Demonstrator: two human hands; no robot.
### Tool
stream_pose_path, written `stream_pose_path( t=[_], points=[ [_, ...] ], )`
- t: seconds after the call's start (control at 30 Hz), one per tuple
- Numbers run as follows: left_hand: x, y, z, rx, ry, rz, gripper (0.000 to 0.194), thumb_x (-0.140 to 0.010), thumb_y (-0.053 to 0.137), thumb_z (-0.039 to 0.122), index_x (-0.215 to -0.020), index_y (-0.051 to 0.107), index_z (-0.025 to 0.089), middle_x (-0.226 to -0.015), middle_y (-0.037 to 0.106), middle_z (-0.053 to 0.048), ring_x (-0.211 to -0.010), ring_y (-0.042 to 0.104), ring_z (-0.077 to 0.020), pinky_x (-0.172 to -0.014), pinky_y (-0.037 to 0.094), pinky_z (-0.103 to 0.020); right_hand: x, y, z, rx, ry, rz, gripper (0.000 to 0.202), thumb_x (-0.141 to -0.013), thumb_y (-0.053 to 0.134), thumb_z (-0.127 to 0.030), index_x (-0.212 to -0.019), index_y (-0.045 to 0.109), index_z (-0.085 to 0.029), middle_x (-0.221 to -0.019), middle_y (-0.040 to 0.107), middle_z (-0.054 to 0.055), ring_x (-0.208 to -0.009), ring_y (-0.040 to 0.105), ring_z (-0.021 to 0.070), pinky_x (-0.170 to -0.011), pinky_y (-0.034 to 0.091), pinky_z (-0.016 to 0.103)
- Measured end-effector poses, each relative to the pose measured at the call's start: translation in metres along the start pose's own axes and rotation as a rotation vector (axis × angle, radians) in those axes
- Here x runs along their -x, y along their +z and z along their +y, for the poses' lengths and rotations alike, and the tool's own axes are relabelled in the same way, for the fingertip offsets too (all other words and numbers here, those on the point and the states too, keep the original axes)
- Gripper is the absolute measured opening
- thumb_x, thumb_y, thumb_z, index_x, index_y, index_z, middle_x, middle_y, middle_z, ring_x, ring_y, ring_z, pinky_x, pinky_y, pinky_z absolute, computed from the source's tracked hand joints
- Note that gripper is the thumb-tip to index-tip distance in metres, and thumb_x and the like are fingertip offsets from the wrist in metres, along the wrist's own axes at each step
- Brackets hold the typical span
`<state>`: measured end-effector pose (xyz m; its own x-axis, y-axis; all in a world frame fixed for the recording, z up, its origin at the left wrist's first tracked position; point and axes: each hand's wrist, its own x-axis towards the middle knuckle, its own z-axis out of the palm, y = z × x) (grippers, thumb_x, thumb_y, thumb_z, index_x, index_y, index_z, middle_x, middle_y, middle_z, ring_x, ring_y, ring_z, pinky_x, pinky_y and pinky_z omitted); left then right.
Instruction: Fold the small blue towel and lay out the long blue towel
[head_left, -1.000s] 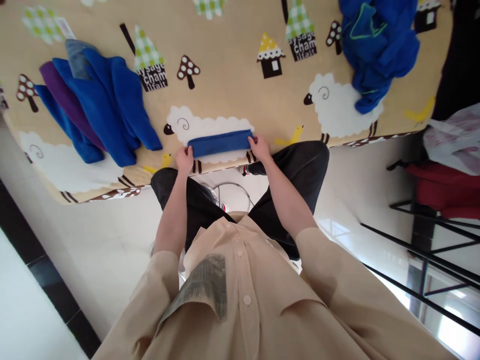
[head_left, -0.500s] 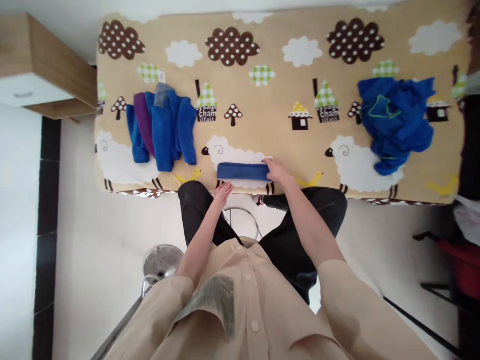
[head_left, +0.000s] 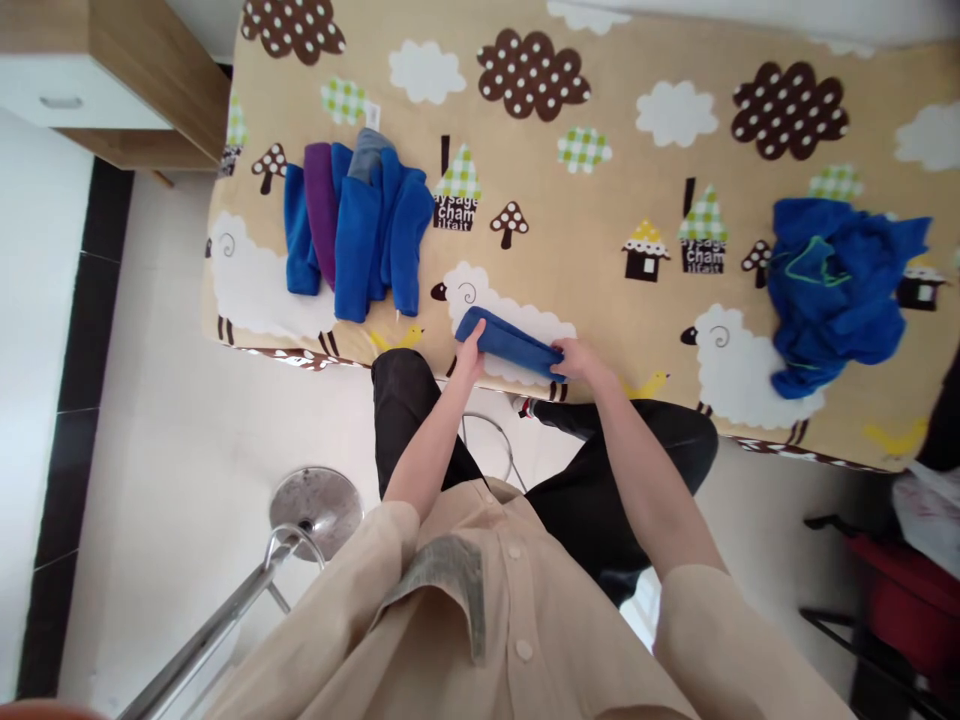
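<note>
**Folded cloth in hand, loose heap outstanding**

Left hand [head_left: 470, 353] and right hand [head_left: 579, 358] each grip an end of the folded blue cloth [head_left: 508, 343] at the bed's [head_left: 570, 215] near edge. Folded pile [head_left: 352, 230] lies finished at left; crumpled blue heap [head_left: 832, 290] at right remains unfolded.

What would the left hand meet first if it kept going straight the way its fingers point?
The left hand already touches the folded blue cloth; beyond it, probably only the printed blanket, though depth is unclear.
</note>
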<state>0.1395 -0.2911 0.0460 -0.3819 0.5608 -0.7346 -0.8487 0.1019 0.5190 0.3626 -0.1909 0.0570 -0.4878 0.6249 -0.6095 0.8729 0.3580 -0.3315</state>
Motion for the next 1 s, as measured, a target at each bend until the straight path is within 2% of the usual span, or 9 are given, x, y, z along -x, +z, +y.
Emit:
stream_pose_path(
  t=[0.1,0.2,0.3,0.43,0.53,0.63,0.7,0.77,1.0],
  points=[
    [0.005,0.007,0.03,0.029,0.089,-0.107,0.036,-0.083,0.077,0.016,-0.119,0.069,0.016,-0.131,0.069,-0.013,-0.126,0.064,-0.0257,-0.111,0.05,-0.044,0.003,0.002,-0.024,0.047,-0.062,0.048,0.019,-0.073,0.07,-0.018,-0.091,0.074,-0.02,-0.097,0.075,0.012,-0.094,0.07,0.0297,-0.082,0.054,0.036],
    [0.007,0.013,0.074,-0.078,0.203,-0.242,0.031,-0.079,0.081,0.022,-0.108,0.072,0.016,-0.122,0.073,-0.013,-0.119,0.068,-0.0276,-0.11,0.051,-0.047,-0.008,0.004,-0.063,0.046,-0.116,0.117,0.02,-0.075,0.066,-0.015,-0.093,0.074,-0.017,-0.101,0.075,0.013,-0.097,0.07,0.0297,-0.084,0.052,0.034],
    [0.01,0.01,0.13,-0.225,0.371,-0.398,0.034,-0.076,0.084,0.035,-0.101,0.073,0.014,-0.114,0.075,-0.013,-0.115,0.069,-0.0282,-0.109,0.052,-0.046,-0.027,0.011,-0.118,-0.038,-0.136,0.196,0.026,-0.081,0.062,-0.017,-0.105,0.073,-0.014,-0.102,0.076,0.012,-0.095,0.07,0.0285,-0.084,0.05,0.031],
    [0.022,-0.007,0.213,-0.522,0.543,-0.522,0.049,-0.07,0.088,0.047,-0.103,0.072,0.016,-0.107,0.075,-0.011,-0.113,0.069,-0.0287,-0.106,0.053,-0.046,-0.055,0.022,-0.203,-0.139,-0.191,0.237,0.032,-0.09,0.063,-0.029,-0.116,0.07,-0.013,-0.102,0.077,0.011,-0.093,0.069,0.0268,-0.083,0.049,0.031],
    [0.035,-0.018,0.268,-0.726,0.661,-0.615,0.053,-0.072,0.087,0.05,-0.111,0.07,0.017,-0.112,0.073,-0.01,-0.117,0.067,-0.0279,-0.108,0.051,-0.048,-0.072,0.025,-0.261,-0.193,-0.275,0.209,0.033,-0.09,0.067,-0.034,-0.114,0.071,-0.012,-0.098,0.077,0.01,-0.088,0.069,0.0247,-0.08,0.049,0.03],
    [0.046,-0.025,0.307,-0.87,0.747,-0.678,0.051,-0.075,0.085,0.05,-0.111,0.071,0.017,-0.114,0.073,-0.011,-0.116,0.067,-0.0281,-0.109,0.051,-0.05,-0.086,0.024,-0.304,-0.19,-0.305,0.21,0.03,-0.087,0.073,-0.037,-0.104,0.073,-0.012,-0.096,0.076,0.013,-0.087,0.069,0.0267,-0.079,0.049,0.033],
    [0.05,-0.029,0.321,-0.944,0.77,-0.721,0.05,-0.077,0.084,0.049,-0.112,0.071,0.016,-0.113,0.073,-0.012,-0.113,0.068,-0.0281,-0.107,0.052,-0.049,-0.094,0.024,-0.322,-0.187,-0.324,0.226,0.028,-0.086,0.075,-0.036,-0.101,0.073,-0.013,-0.097,0.075,0.014,-0.091,0.069,0.0291,-0.081,0.05,0.034],
    [0.05,-0.034,0.327,-0.986,0.775,-0.76,0.049,-0.078,0.082,0.049,-0.113,0.071,0.016,-0.114,0.073,-0.012,-0.111,0.069,-0.0275,-0.106,0.053,-0.048,-0.102,0.025,-0.332,-0.199,-0.335,0.254,0.024,-0.086,0.076,-0.033,-0.1,0.073,-0.014,-0.101,0.074,0.015,-0.097,0.069,0.0304,-0.084,0.051,0.035],
    [0.033,-0.052,0.314,-1.012,0.802,-0.751,0.045,-0.083,0.077,0.046,-0.116,0.07,0.016,-0.116,0.074,-0.014,-0.109,0.07,-0.0258,-0.105,0.054,-0.045,-0.116,0.041,-0.326,-0.238,-0.295,0.276,0.024,-0.083,0.077,-0.029,-0.099,0.071,-0.013,-0.106,0.071,0.016,-0.105,0.067,0.0313,-0.089,0.052,0.038]
  ],
)
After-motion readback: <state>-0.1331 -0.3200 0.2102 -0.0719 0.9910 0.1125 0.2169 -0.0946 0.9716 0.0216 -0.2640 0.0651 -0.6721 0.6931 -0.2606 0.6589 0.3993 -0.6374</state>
